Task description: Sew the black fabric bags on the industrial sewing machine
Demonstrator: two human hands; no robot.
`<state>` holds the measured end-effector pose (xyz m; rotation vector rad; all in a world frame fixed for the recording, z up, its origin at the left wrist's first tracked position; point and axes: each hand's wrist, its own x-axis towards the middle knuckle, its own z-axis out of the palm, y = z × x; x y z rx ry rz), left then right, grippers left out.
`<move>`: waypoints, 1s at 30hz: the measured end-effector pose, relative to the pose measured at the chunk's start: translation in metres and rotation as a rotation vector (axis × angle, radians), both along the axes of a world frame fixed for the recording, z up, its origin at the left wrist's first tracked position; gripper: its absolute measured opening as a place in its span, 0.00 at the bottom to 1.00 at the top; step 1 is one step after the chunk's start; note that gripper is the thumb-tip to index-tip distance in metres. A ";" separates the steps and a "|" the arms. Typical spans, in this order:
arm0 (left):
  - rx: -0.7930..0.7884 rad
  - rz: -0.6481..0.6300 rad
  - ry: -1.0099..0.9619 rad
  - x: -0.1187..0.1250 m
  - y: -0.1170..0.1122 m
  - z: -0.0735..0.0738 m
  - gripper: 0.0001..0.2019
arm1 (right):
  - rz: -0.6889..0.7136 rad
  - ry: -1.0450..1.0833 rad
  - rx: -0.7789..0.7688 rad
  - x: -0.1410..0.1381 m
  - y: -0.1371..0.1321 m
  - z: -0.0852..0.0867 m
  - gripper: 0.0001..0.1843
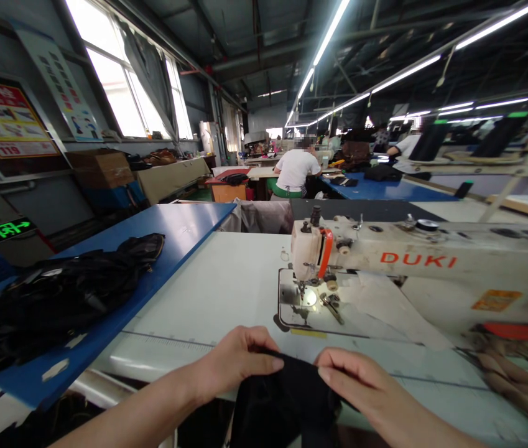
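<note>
A piece of black fabric [287, 398] hangs between my hands at the front edge of the sewing table. My left hand [240, 361] pinches its upper left edge between thumb and fingers. At the upper right edge, my right hand [354, 376] grips the same fabric in a similar pinch. The lower part of the fabric drops out of the picture. Just beyond my hands stands a white sewing machine [417, 255] marked DUKI. Its needle area [303, 292] is lit, with no fabric seen under the presser foot.
A heap of black fabric pieces [77, 286] lies on the blue table [198, 218] at left. Small metal parts [332, 306] sit beside the needle plate. Brown material [510, 373] lies at far right. A person in a white shirt [297, 171] sits ahead, facing away.
</note>
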<state>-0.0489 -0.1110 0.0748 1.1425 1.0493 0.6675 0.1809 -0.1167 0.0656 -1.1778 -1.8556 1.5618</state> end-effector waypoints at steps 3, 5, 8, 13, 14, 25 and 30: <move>-0.063 0.040 -0.110 -0.007 -0.002 -0.003 0.14 | 0.008 -0.023 0.010 0.001 0.001 0.003 0.18; -0.125 0.081 -0.189 -0.009 -0.004 -0.007 0.14 | 0.007 -0.037 0.017 0.000 0.002 0.004 0.19; -0.196 0.131 -0.263 -0.007 -0.010 -0.015 0.15 | -0.013 -0.048 0.029 -0.002 0.002 0.002 0.19; -0.108 0.155 -0.189 -0.013 -0.010 -0.009 0.14 | -0.068 0.006 -0.004 -0.016 -0.008 -0.005 0.20; -0.055 0.131 -0.131 -0.017 -0.007 0.000 0.13 | -0.077 0.043 -0.034 -0.023 -0.011 -0.004 0.20; 0.987 -0.431 0.906 -0.020 0.113 0.029 0.07 | -0.353 0.318 -0.236 -0.089 0.043 -0.048 0.17; 0.920 -0.395 0.735 0.014 0.141 -0.057 0.06 | -0.185 -0.213 -0.156 -0.045 0.066 -0.069 0.10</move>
